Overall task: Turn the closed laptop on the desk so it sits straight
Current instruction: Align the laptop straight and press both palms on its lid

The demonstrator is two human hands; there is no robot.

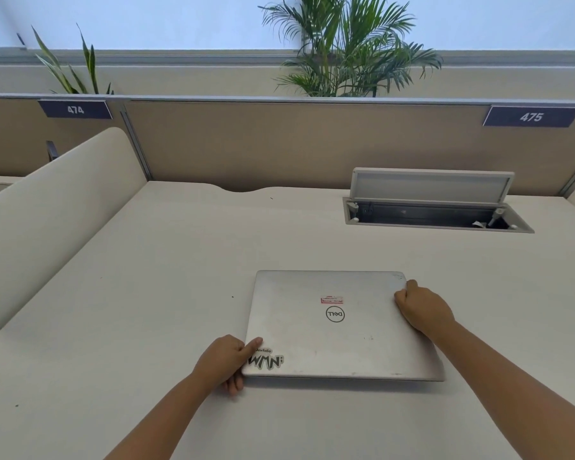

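Note:
A closed silver laptop (336, 330) with stickers on its lid lies flat on the pale desk (146, 293), its edges roughly parallel to the desk's back panel. My left hand (224, 361) grips its near left corner, thumb on the lid and fingers under the edge. My right hand (424, 308) holds the far right corner, fingers curled over the right edge.
An open cable hatch (435, 212) with a raised flap sits in the desk at the back right. A beige partition (296, 144) with labels 474 and 475 closes the back, plants behind it. A curved side divider (54, 207) stands at the left.

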